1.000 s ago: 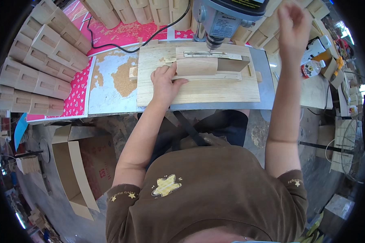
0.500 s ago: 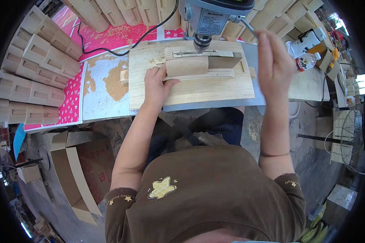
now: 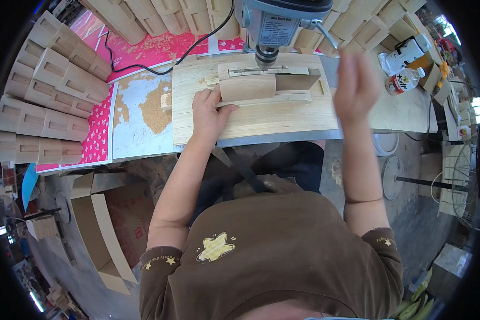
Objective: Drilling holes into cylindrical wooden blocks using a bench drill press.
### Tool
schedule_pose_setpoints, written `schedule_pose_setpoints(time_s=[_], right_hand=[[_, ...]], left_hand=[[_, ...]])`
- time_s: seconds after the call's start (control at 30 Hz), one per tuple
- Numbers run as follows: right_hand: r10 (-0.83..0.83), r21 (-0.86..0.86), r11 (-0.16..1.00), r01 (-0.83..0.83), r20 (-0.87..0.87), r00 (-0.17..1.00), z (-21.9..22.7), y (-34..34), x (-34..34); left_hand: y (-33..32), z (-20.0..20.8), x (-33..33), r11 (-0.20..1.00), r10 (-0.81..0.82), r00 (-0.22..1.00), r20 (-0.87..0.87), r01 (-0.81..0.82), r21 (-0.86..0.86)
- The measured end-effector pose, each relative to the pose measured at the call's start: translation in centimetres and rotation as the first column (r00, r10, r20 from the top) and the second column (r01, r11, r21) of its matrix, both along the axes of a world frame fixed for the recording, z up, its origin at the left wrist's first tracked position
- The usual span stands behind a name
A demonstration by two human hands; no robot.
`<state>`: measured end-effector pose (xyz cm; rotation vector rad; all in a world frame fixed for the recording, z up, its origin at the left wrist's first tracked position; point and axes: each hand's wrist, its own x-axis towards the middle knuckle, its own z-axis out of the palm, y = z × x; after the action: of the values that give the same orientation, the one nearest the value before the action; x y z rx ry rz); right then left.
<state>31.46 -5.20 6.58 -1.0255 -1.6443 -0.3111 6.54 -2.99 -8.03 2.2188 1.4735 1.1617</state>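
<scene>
My left hand (image 3: 208, 114) is closed at the left end of a light wooden block (image 3: 248, 88), its thumb along the front strip (image 3: 288, 97). The block lies on a wide wooden board (image 3: 272, 118), between narrow wooden strips. Over its back edge stands the chuck (image 3: 266, 56) of a bench drill press (image 3: 276, 26). My right hand (image 3: 358, 85) is raised at the right, by the end of the drill's metal lever (image 3: 327, 35). Motion smears its fingers, so whether they grip the lever does not show.
Stacked wooden pieces with slots (image 3: 42, 114) line the left and back of the bench. A black cord (image 3: 197, 40) crosses the back. A plastic bottle (image 3: 404, 81) and a white container (image 3: 410, 49) stand at the right. An open cardboard box (image 3: 104, 234) is on the floor.
My right hand has come slightly lower and is more blurred. My left hand stays at the block, and the drill looks much the same.
</scene>
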Motion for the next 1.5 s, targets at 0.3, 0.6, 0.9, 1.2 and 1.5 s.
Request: schedule_pose_setpoints(time_s=[0.3,0.6,0.9,1.2,1.5], right_hand=[[-0.248,-0.185,0.942,0.281,0.183,0.951,10.2,12.0,2.2],[-0.042,-0.323,0.946,0.024,-0.048,0.998,4.2,-0.9,-1.1],[0.042,0.044,0.998,-0.04,-0.053,0.998,-6.6,1.6,-0.6],[-0.067,-0.005,0.998,0.066,-0.115,0.991,5.6,3.7,-0.8],[-0.203,-0.24,0.954,0.178,-0.087,0.975,8.2,10.4,1.1]], left_hand=[[0.3,0.4,3.9,0.996,-0.084,0.995,0.058,0.085,-0.019],[0.2,-0.2,2.8,0.998,-0.061,0.997,0.038,0.06,0.021],[0.5,0.3,3.9,0.996,-0.081,0.995,0.056,0.083,-0.037],[-0.1,0.2,2.6,0.995,-0.009,0.999,0.05,0.014,-0.101],[0.9,1.4,4.0,0.97,-0.021,0.969,0.246,0.08,-0.23]])
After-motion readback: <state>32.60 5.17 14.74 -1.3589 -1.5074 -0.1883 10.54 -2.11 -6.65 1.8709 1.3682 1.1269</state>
